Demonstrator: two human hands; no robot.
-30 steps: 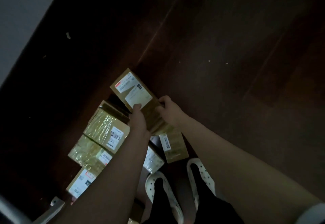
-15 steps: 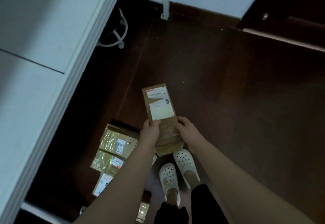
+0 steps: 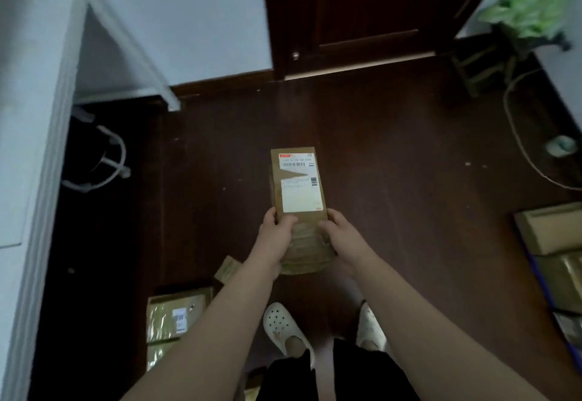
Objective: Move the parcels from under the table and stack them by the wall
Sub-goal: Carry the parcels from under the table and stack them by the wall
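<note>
Our left hand (image 3: 277, 227) and right hand (image 3: 341, 232) both grip the near end of a long, flat cardboard parcel (image 3: 297, 180), one on each side with thumbs pressed on its top face. We hold it in the air above the dark floor (image 3: 409, 180), out in front of our feet. Its far end juts out level without sagging, so we judge it stiff and fairly light. The near end looks wrapped in clear tape, which may be slick. A hold on the long edges nearer the middle, beside the shipping label (image 3: 300, 196), would likely steady it better. Down to our left, more taped parcels (image 3: 176, 315) lie on the floor by the edge of the white worktop (image 3: 37, 117). Off to the right, other cardboard boxes (image 3: 554, 230) sit piled near the wall (image 3: 568, 92); we take that for the stack to add to.
</note>
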